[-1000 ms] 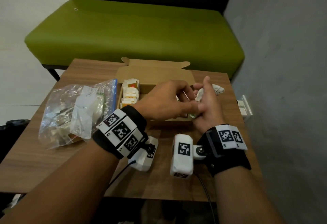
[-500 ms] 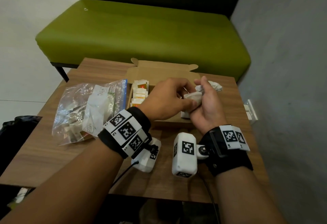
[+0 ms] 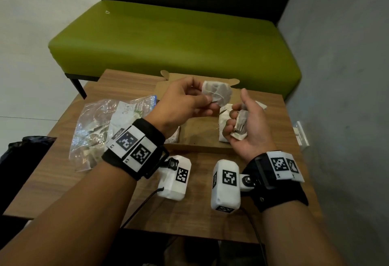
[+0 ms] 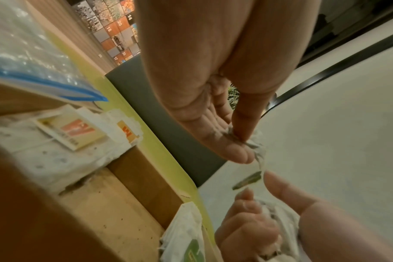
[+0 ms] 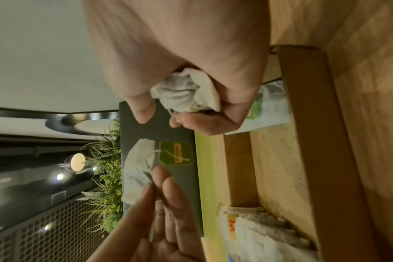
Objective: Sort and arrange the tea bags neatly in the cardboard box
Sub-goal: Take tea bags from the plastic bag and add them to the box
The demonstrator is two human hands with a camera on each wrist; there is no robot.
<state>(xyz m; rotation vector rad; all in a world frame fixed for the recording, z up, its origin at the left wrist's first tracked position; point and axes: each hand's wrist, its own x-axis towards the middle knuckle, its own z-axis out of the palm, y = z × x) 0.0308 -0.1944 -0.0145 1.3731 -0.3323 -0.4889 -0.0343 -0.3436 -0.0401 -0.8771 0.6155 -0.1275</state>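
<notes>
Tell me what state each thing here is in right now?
Left hand: pinching one tea bag, lifted.
Right hand: gripping crumpled tea bags.
Cardboard box: open, partly filled.
Plastic zip bag: lying on table, crumpled.

One cardboard box (image 3: pixel 202 137), one clear plastic bag (image 3: pixel 101 127) and one green sofa (image 3: pixel 168 40) are seen. Two hands are counted. One tea bag (image 3: pixel 216 93) is held up; the others cannot be counted.

The left hand (image 3: pixel 181 101) and wristband hide the cardboard box's (image 3: pixel 202 137) left tea bags; tag print unreadable
</notes>
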